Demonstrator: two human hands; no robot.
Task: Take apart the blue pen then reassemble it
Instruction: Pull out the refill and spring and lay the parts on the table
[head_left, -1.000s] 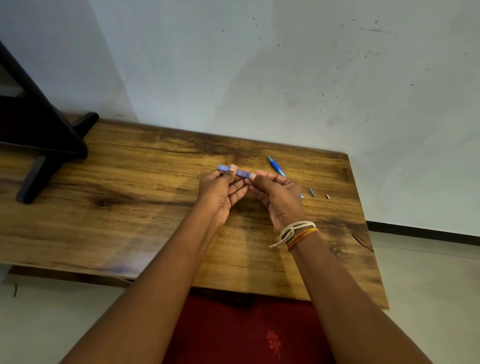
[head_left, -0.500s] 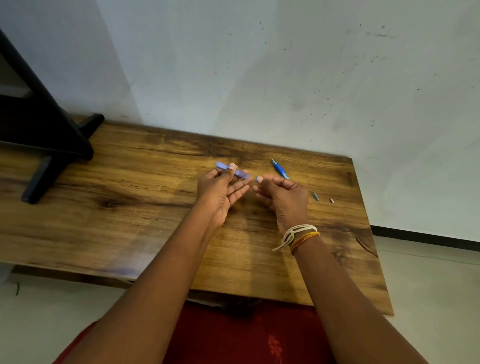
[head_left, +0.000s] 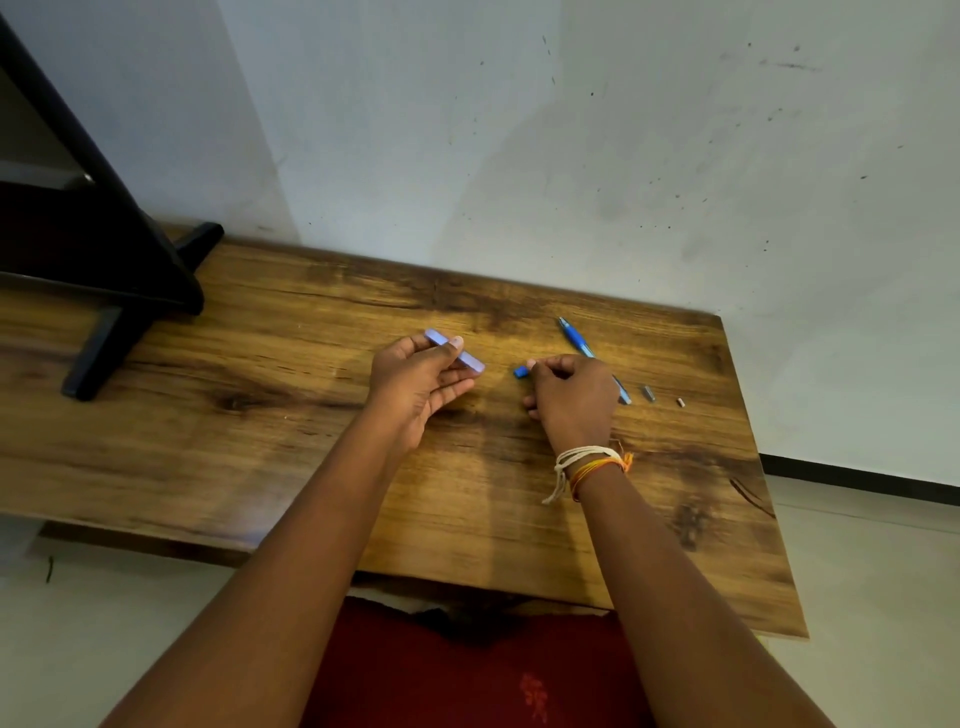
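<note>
Head view, black stand (head_left: 104, 270) left, small metal parts (head_left: 648, 393) right

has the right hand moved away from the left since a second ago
Yes. The right hand has pulled right, holding a small blue piece, covering more of the pen part lying on the table.

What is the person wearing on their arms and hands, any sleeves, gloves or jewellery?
Both forearms are bare: no sleeves or gloves show. The right wrist carries a cream cord bracelet with a loose dangling end, beside thin orange and yellow thread bands. The left hand and its wrist show nothing worn, and no rings are visible.
</note>
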